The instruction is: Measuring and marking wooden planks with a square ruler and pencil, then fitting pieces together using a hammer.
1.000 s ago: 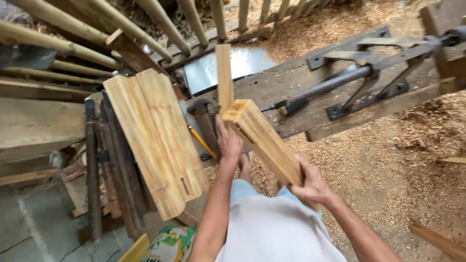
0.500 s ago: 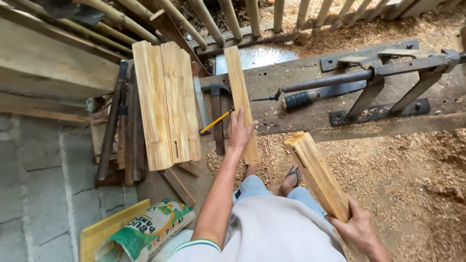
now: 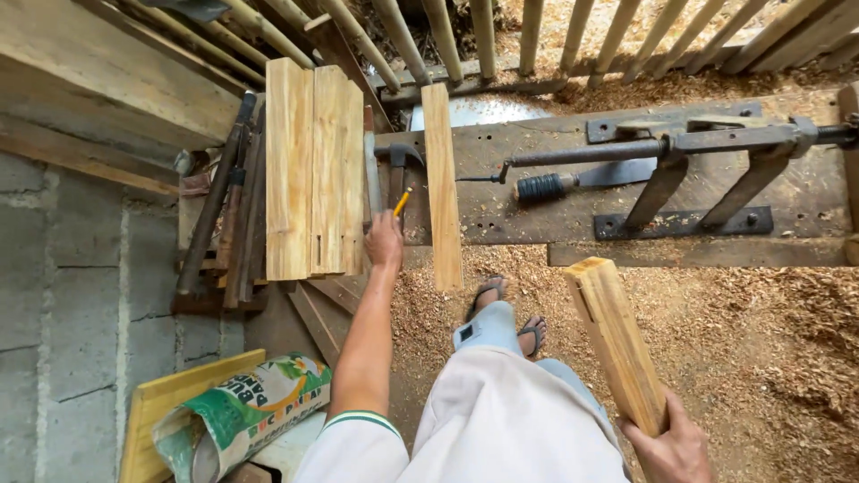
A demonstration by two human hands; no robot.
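Observation:
My right hand [image 3: 669, 444] grips the lower end of a squared pale wood block [image 3: 616, 340], held upright at my right side over the sawdust. My left hand [image 3: 385, 240] is stretched forward and closed on a yellow pencil [image 3: 402, 201], just in front of a hammer [image 3: 394, 161] on the bench. Left of that hand several flat pale boards [image 3: 311, 165] lie side by side. Right of it a narrow wooden slat [image 3: 441, 183] lies across the dark workbench [image 3: 537, 201].
A long metal lathe-like fixture with a black handle [image 3: 644, 156] is mounted on the bench. Wooden spindles [image 3: 483, 36] lean at the back. Dark metal tools [image 3: 215, 215] lie left of the boards. A green printed sack [image 3: 242, 416] and yellow board sit lower left. Sawdust covers the floor.
My left hand let go of the block, reached forward to the bench and now holds the pencil. My right hand lowered the block to my right side.

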